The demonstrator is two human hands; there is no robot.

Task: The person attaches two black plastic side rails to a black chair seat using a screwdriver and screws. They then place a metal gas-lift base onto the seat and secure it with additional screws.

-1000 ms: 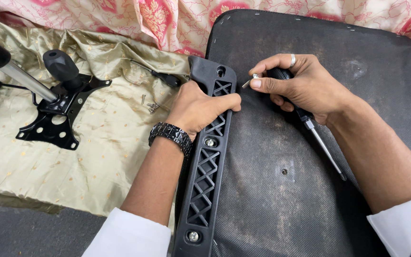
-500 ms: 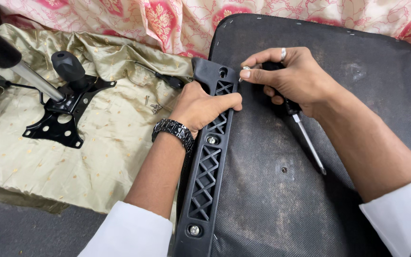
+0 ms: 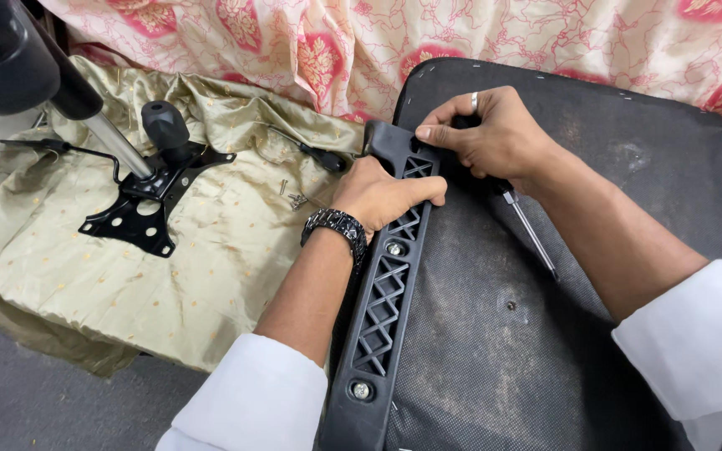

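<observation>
A black plastic armrest bracket [image 3: 384,301] with a lattice of openings lies along the left edge of an upturned black chair seat [image 3: 545,334]. My left hand [image 3: 382,194], with a dark metal watch on its wrist, presses down on the bracket's upper part. My right hand [image 3: 490,134] wears a ring and grips a screwdriver [image 3: 528,230] in the palm, its shaft pointing down and right. The fingertips of that hand rest at the bracket's top end. Two bolts sit in the bracket, one at mid-length [image 3: 394,249] and one near the bottom [image 3: 362,390].
A black chair tilt mechanism [image 3: 148,196] with a gas cylinder and lever lies on a gold cloth [image 3: 202,276] to the left. A few loose screws [image 3: 294,199] and a black-handled tool [image 3: 323,156] lie on the cloth near my left hand. Floral fabric hangs behind.
My right hand has shifted left along the seat to the top end of the bracket, carrying the screwdriver with it. My left hand stays on the bracket.
</observation>
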